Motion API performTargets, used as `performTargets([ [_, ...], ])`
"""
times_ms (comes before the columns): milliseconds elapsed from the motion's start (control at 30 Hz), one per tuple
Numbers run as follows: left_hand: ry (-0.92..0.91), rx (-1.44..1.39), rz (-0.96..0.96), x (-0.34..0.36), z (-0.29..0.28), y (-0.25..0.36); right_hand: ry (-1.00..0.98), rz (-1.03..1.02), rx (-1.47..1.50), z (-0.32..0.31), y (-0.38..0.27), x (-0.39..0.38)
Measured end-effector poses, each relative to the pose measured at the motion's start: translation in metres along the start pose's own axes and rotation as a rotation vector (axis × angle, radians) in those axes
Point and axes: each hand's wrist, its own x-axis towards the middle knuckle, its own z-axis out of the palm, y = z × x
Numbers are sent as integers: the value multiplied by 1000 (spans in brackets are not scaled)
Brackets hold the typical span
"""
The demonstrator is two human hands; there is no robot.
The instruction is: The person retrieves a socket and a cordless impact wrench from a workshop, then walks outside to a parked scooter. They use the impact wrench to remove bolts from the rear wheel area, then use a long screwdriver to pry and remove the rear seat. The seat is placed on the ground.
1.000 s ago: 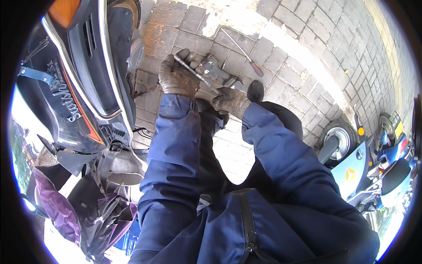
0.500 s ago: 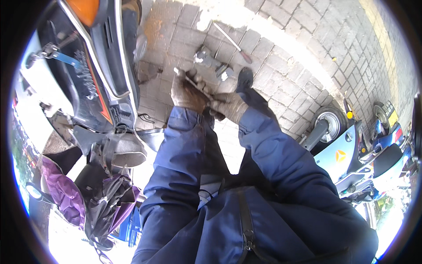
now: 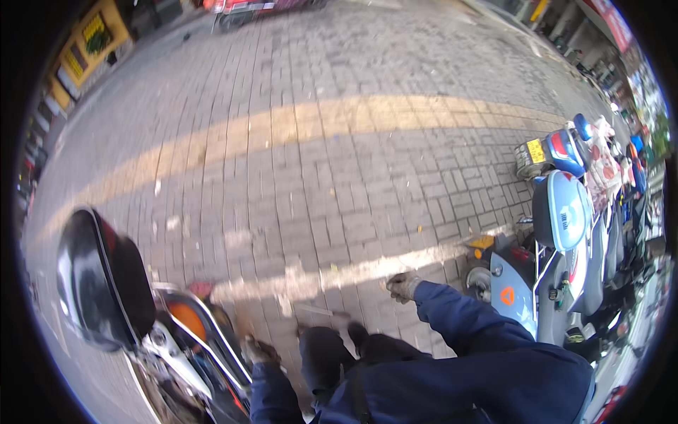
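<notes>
- Paving (image 3: 282,177): bricks are filling most of the frame, a yellow strip (image 3: 311,121) curving across the upper middle and a pale, worn strip (image 3: 318,278) running below centre. Seams are appearing liable to trap small parts; sound practice is calling for tools grouped flat.
- Parked row: scooters are crowding the right edge, a pale blue scooter (image 3: 514,291) standing at lower right. Elbow room is looking tighter there.
- Dark scooter (image 3: 185,369): it is standing at lower left, its black box (image 3: 106,283) projecting above. Steady handling is likely requiring no leaning on that box.
- Red vehicle (image 3: 244,7): it is showing at the top edge, cut off.
- Left hand (image 3: 263,351): gloved, it is hanging beside the dark scooter, lower left of centre. Blur is hiding finger state and any contact; cannot tell.
- Right hand (image 3: 403,287): gloved, it is hovering over paving, right of lower centre, fingers appearing curled. Cannot tell whether anything is being held.
- Screwdriver (image 3: 322,311): it is lying on paving at lower centre, between both hands, touched by neither. Careful footing is advisable.
</notes>
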Motion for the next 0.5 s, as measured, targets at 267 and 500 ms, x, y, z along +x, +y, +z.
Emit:
performTargets([
  [267, 70, 309, -36, 105, 80, 33, 1, -142, 190, -66, -78, 54],
  [500, 4, 478, -217, 214, 288, 128, 88, 38, 206, -176, -140, 95],
])
